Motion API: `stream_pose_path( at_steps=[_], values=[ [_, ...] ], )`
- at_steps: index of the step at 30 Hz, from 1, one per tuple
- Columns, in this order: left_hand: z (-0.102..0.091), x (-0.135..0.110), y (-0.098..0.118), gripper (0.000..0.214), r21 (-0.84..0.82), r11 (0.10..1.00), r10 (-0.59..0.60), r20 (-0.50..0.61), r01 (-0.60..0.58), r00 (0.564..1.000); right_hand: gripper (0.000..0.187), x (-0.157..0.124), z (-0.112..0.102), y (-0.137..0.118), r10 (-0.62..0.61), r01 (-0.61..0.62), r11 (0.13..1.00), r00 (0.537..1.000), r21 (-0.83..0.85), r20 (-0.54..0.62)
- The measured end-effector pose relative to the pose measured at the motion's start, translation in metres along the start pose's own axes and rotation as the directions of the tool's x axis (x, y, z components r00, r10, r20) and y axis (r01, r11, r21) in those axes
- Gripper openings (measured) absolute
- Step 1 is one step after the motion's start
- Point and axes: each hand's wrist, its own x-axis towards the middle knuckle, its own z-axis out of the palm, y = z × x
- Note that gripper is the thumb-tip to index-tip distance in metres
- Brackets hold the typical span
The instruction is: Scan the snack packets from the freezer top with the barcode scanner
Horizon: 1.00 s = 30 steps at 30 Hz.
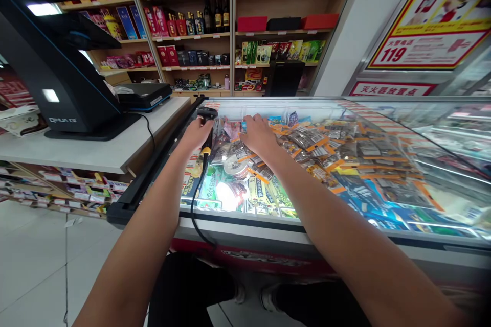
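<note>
My left hand [197, 134] is closed around a black handheld barcode scanner [207, 112], whose dark cord hangs down over the front edge of the chest freezer [245, 222]. Over the packets, my right hand [260, 135] has its fingers curled, with a bit of blue at the fingertips. What they grip, if anything, is mostly hidden. Around and beyond that hand lie many clear packets with orange edges [307, 138]. Nearer the front are round tubs [235, 168] and green bags [264, 191].
To the left, a checkout machine [82, 71] and a flat black scale [143, 93] stand on a white counter [126, 148]. Shelves of boxes and bottles [192, 28] line the back. A pillar [341, 25] and wall posters [433, 20] are at the right.
</note>
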Motion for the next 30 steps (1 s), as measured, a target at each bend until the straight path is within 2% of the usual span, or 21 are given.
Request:
stream_pose_path(
  at_steps=[3,11,15,19,24,30],
  values=[
    [0.003,-0.005,-0.002,0.045,0.408,0.911,0.064,0.007,-0.062,0.998,0.045,-0.001,0.000,-0.001,-0.002,0.002,1.000,1.000,0.027,0.010],
    [0.022,-0.022,0.003,0.065,0.706,0.705,0.014,0.089,-0.073,0.996,0.038,-0.022,-0.009,0.011,-0.038,0.044,0.993,0.998,0.108,-0.054],
    [0.029,-0.026,0.003,0.069,0.740,0.668,-0.008,0.104,-0.072,0.995,0.036,-0.049,-0.017,0.021,-0.109,0.115,0.986,0.992,0.122,-0.059],
    [0.032,-0.029,0.003,0.070,0.741,0.667,-0.012,0.117,-0.080,0.993,0.038,-0.082,-0.025,0.033,-0.163,0.161,0.984,0.987,0.078,0.017],
    [0.031,-0.034,0.001,0.069,0.683,0.729,-0.055,0.115,-0.039,0.992,0.046,-0.111,-0.029,0.045,-0.258,0.256,0.966,0.963,0.036,0.074],
    [0.032,-0.050,0.001,0.054,0.570,0.820,-0.101,0.054,0.052,0.993,0.051,-0.117,-0.020,0.047,-0.259,0.255,0.965,0.963,0.057,0.079]
  ],
)
